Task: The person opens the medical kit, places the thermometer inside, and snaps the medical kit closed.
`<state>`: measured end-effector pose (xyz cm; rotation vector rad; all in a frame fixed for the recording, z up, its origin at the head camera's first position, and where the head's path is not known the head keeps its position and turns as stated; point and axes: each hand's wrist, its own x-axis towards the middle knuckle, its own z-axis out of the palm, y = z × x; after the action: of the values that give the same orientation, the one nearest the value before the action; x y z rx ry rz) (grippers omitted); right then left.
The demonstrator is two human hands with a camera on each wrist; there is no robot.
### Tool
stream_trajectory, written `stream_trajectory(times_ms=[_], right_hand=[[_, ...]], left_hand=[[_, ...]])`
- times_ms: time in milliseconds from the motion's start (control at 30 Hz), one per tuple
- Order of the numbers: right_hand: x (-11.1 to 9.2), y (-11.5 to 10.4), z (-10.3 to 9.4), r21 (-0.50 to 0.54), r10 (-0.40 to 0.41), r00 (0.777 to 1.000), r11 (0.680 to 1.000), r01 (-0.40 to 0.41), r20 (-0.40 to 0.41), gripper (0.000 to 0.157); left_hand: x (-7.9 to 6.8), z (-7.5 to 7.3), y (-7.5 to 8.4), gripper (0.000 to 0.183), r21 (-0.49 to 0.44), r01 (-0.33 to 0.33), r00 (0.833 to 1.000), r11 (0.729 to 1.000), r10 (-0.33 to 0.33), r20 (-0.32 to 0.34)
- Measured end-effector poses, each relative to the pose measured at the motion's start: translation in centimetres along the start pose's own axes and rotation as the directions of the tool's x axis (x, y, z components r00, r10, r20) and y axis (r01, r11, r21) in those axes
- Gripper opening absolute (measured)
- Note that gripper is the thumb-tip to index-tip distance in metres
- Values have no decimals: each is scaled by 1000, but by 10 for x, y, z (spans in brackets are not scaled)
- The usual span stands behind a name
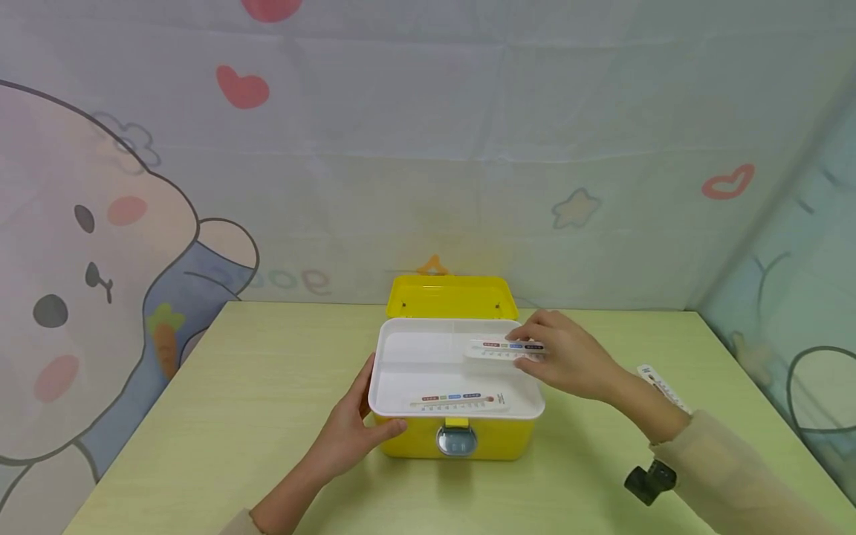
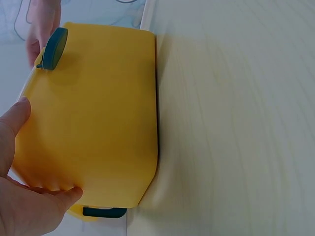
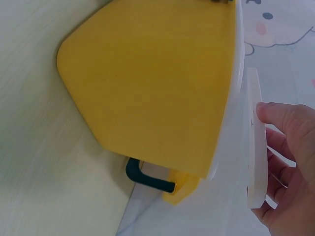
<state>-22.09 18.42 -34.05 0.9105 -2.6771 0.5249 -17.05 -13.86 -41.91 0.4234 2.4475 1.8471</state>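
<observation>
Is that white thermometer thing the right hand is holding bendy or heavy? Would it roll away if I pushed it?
The white thermometer is probably stiff, since it looks straight without sagging. It may be fairly light: it looks slim, and the right hand alone holds it. Laid flat and pushed, it would likely slide, not roll, because it's long and flat.

Yellow box [image 1: 498,443]: upright, lid swung back; left hand [image 1: 349,438] touching its left side. White divided tray [image 1: 414,343] seated on top. Printed white thermometer [image 1: 491,349] pinched in right hand [image 1: 568,358], above tray's rear right. Second thermometer [image 1: 458,403]: flat, front compartment. Third thermometer [image 1: 662,386]: right of box, partly hidden.
</observation>
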Motion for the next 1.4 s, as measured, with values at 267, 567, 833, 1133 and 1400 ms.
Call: stream_trajectory(times_ms=[267, 567, 833, 1133, 1400], right_hand=[[6, -15, 3, 11, -1, 999, 1000, 1, 32, 29], [9, -28, 9, 27, -20, 998, 999, 19, 56, 25], [14, -43, 10, 22, -80, 994, 997, 79, 70, 25], [22, -57, 19, -10, -101, 989, 995, 103, 107, 24], [23, -63, 25, -33, -107, 985, 993, 112, 134, 23]], left_hand=[[0, 0, 0, 103, 3, -8, 1000, 1000, 8, 3], [-1, 0, -1, 102, -7, -16, 1000, 1000, 16, 5], [-1, 0, -2, 101, -6, -9, 1000, 1000, 9, 3], [-1, -1, -2, 101, -7, -18, 1000, 1000, 18, 8], [-1, 0, -1, 101, 0, -10, 1000, 1000, 10, 8]])
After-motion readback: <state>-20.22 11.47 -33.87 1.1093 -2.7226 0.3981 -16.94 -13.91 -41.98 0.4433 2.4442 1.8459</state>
